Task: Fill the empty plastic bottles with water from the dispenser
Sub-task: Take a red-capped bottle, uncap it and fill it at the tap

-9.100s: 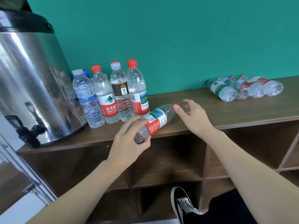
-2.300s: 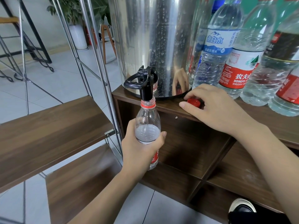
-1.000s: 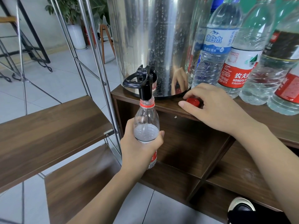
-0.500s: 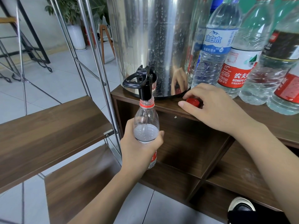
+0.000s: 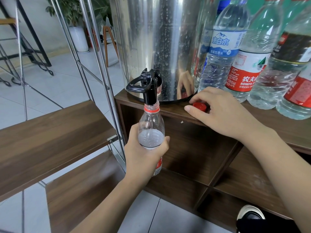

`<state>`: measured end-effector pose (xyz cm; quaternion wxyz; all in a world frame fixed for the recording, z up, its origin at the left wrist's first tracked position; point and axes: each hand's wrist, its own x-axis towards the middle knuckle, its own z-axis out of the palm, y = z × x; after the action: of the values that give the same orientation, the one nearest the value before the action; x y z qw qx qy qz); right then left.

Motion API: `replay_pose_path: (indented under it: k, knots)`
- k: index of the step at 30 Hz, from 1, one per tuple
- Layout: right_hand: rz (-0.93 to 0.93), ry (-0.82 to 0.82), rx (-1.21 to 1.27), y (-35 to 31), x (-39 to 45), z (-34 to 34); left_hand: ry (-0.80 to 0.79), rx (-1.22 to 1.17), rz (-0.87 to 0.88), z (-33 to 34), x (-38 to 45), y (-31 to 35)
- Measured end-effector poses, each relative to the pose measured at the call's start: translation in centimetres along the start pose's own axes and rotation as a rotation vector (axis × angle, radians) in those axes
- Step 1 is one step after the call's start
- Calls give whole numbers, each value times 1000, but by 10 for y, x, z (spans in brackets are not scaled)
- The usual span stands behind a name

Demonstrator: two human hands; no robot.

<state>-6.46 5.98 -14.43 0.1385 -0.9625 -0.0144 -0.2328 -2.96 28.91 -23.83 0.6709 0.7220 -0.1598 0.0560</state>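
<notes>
The open plastic bottle (image 5: 151,125) stands upright with its mouth right under the black tap (image 5: 150,89) of the steel dispenser (image 5: 161,41), its red neck ring just below the spout. Water fills it up to the shoulder, just above the fingers. The left hand (image 5: 143,153) wraps round the bottle's middle from the left and below, thumb and fingers curled over the label, holding it in the air in front of the shelf unit. The bottle's red cap (image 5: 199,106) lies on the wooden surface (image 5: 289,128) beside the dispenser's base; the right hand (image 5: 222,111) rests there with fingertips curled round the cap, pinching it. To the right of the dispenser, capped bottles stand in a row on the surface, the nearest a blue-labelled bottle (image 5: 222,52), then a red-labelled bottle (image 5: 247,71).
</notes>
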Motion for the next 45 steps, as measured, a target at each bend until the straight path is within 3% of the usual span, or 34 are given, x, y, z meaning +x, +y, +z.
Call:
replay_pose_path:
  k: [45]
  knots:
    - [12,-11,-40,-1,0,-1,3,-20,-19,1,-3,4]
